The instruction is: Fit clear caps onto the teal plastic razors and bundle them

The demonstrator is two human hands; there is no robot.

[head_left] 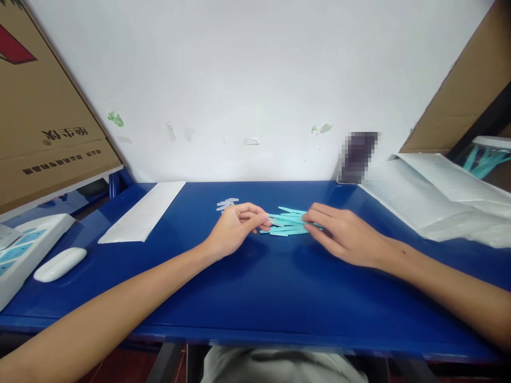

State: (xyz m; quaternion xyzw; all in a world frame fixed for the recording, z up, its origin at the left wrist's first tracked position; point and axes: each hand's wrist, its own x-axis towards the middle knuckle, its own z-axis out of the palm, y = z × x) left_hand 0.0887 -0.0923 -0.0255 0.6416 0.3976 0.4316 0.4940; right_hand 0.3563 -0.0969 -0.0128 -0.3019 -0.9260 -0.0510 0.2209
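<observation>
A loose pile of teal eyebrow razors lies on the blue table between my two hands. My left hand is closed, its thumb and forefinger pinching the silvery blade end of one razor at the pile's left side. From the right, my right hand reaches over the pile with its fingers closed on the handle of what looks like the same razor. The fingers partly hide the handle. Just beyond my left hand lie several small translucent pale pieces, which look like blade covers.
To the left are a white paper strip, a white oval case and a white device with blue panels. White plastic bags lie at the right, near a blurred dark upright object. Cardboard flanks the table.
</observation>
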